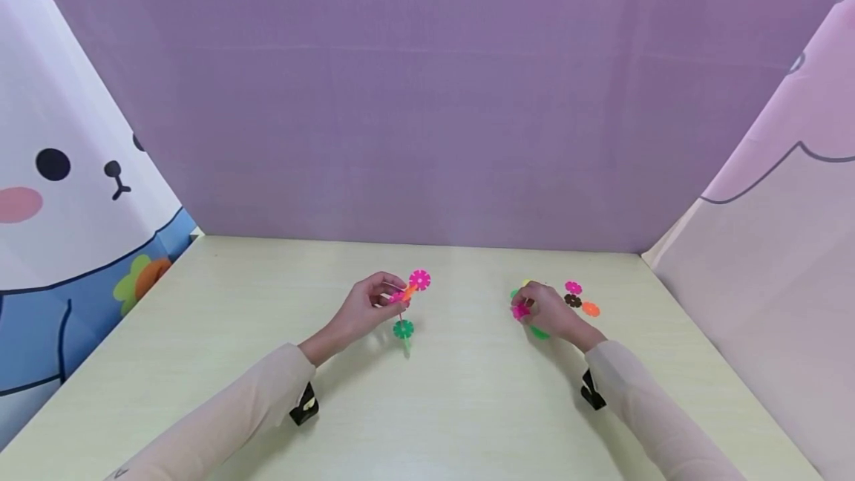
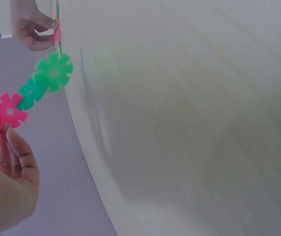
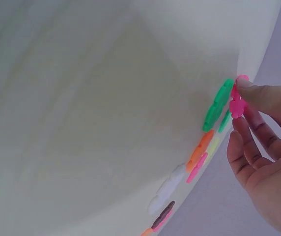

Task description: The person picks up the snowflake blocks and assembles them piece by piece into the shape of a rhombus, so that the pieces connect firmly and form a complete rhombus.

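Observation:
Between its thumb and fingers, my left hand (image 1: 369, 306) pinches a chain of joined notched discs, raised above the table. In the left wrist view the chain runs from a pink disc (image 2: 10, 111) through a teal disc (image 2: 31, 93) to a green disc (image 2: 54, 72); the head view also shows an orange piece (image 1: 410, 292) and a pink disc (image 1: 419, 280) at its upper end. My right hand (image 1: 549, 310) pinches a pink disc (image 3: 238, 101) over the loose discs. Beside it lies a green disc (image 3: 217, 105).
Loose discs lie around and right of my right hand: a pink one (image 1: 573, 287), a dark brown one (image 1: 572, 300), an orange one (image 1: 591, 309) and a white one (image 3: 167, 189). A purple panel (image 1: 427, 95) stands behind the table (image 1: 427, 407), with printed cloths at both sides.

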A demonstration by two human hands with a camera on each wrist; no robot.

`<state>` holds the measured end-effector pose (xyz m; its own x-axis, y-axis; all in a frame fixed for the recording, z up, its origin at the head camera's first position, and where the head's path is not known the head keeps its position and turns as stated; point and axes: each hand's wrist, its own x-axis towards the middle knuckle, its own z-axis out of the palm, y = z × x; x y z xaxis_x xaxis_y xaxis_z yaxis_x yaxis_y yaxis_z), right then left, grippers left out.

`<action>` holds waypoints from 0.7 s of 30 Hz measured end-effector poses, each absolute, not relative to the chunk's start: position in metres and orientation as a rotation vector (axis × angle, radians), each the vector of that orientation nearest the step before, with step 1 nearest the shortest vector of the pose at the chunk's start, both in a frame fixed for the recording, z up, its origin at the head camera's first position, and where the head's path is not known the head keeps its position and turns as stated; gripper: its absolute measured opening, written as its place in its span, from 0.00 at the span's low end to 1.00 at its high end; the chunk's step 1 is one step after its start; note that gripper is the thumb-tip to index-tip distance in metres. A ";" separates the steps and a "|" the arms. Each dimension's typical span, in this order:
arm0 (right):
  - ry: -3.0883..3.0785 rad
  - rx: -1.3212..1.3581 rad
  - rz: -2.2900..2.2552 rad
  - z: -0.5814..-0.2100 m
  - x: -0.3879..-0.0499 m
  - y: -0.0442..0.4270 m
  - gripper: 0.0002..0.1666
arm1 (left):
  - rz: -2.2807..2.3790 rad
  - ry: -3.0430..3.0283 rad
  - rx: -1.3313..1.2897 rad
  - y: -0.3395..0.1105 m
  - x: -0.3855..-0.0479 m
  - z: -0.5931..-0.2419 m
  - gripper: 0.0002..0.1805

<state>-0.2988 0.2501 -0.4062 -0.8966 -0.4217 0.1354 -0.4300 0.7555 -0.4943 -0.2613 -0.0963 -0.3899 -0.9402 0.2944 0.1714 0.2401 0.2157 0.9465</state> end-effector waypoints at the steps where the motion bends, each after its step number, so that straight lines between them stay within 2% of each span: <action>1: -2.921 0.714 0.822 -0.406 -0.299 0.250 0.13 | 1.869 2.406 0.529 -0.096 -0.261 -0.390 0.17; 11: -2.907 0.783 0.774 -0.395 -0.299 0.256 0.11 | 1.872 2.388 0.564 -0.097 -0.262 -0.390 0.21; 16: -2.897 0.793 0.811 -0.389 -0.300 0.257 0.15 | 1.845 2.419 0.584 -0.096 -0.250 -0.373 0.21; 21: -2.846 0.788 0.871 -0.385 -0.301 0.253 0.12 | 1.824 2.428 0.583 -0.095 -0.245 -0.365 0.22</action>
